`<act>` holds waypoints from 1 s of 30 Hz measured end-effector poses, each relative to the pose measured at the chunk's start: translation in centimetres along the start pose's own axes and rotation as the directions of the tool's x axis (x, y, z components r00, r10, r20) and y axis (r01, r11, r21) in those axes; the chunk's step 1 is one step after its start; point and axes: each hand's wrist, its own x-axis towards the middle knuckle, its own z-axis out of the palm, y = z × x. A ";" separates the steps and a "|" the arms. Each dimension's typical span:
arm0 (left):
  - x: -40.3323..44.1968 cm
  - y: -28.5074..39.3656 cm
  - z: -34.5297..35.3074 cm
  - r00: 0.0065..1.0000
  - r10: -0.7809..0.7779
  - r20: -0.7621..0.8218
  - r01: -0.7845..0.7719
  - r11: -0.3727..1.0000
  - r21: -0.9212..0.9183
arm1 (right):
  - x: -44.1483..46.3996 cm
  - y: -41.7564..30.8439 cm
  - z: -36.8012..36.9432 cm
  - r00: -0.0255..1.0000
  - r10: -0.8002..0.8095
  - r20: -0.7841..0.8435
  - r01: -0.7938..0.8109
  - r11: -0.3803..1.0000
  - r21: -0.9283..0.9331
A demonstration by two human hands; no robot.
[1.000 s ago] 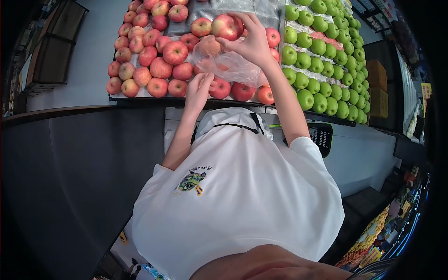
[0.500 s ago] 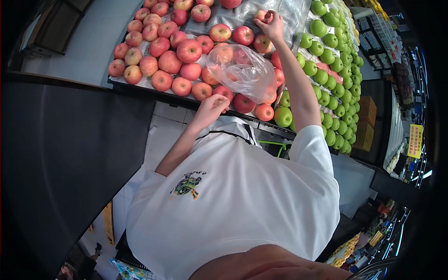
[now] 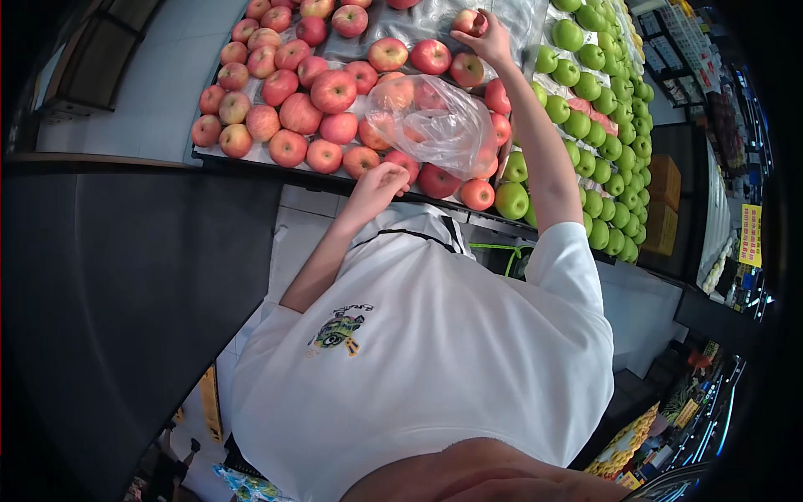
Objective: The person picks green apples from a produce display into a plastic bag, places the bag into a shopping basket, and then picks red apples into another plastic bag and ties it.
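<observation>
At the far side of the display my right hand (image 3: 489, 40) grips a red-and-yellow apple (image 3: 468, 23) between thumb and fingers, above the grey dimpled liner (image 3: 502, 17). My left hand (image 3: 379, 191) is at the front edge of the display, its fingers loosely curled and nothing visible in them. Just beyond it lie a red apple (image 3: 404, 164) and another apple (image 3: 361, 161); whether the hand touches them I cannot tell. Between my hands a clear plastic bag (image 3: 443, 125) lies crumpled over several red apples, which show through it.
Red apples (image 3: 301, 113) cover the left part of the display. Rows of green apples (image 3: 577, 125) fill the right side. The black front edge (image 3: 318, 178) runs close to my waist. Cardboard boxes (image 3: 663, 205) stand beyond the green apples, and a dark panel (image 3: 125, 293) is at left.
The view has shifted slightly, moving the fruit a little in the picture. My right hand still holds the apple, and my left hand stays curled by the front edge.
</observation>
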 end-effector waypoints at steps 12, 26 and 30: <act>0.3 1.5 0.0 0.992 -0.125 -0.027 0.125 0.992 0.008 | -12.0 -4.9 -2.9 0.984 0.135 -0.115 -0.076 0.907 0.415; 3.7 4.2 4.4 1.000 0.024 -0.001 -0.024 0.990 -0.141 | -26.3 -7.9 -5.0 0.963 0.266 -0.038 -0.251 0.941 0.228; 2.5 1.5 4.1 0.975 0.223 0.009 -0.221 0.960 0.169 | -27.4 -7.2 -6.3 0.831 0.546 -0.104 -0.346 0.655 0.672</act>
